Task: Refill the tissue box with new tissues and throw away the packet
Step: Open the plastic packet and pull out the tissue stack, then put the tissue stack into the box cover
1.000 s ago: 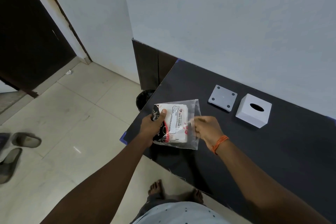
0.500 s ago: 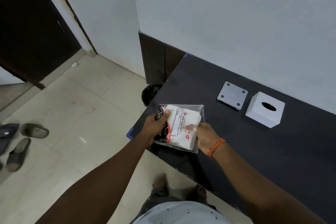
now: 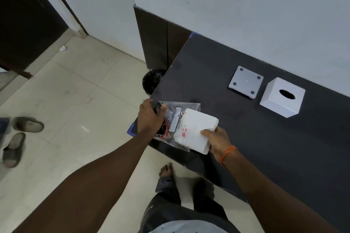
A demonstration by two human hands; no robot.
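Observation:
A clear plastic tissue packet (image 3: 177, 111) with red and black print is gripped at its left end by my left hand (image 3: 150, 119), above the near left corner of the dark table (image 3: 265, 138). A white stack of tissues (image 3: 195, 130) sticks halfway out of the packet's right side, with my right hand (image 3: 217, 141) holding its near right corner. The white cube tissue box (image 3: 282, 97), oval slot on top, stands far right on the table. Its flat grey base plate (image 3: 245, 81) lies just left of it.
A black-lined waste bin (image 3: 152, 79) stands on the floor beyond the table's left edge, against a dark panel. Sandals (image 3: 19, 138) lie on the tiled floor at the left. A white wall runs behind the table, and my bare foot (image 3: 166, 169) is below the table's near edge.
My right hand has drawn the tissue stack rightward, partly out of the packet, while my left hand keeps hold of the packet's left end. The view has tilted down slightly.

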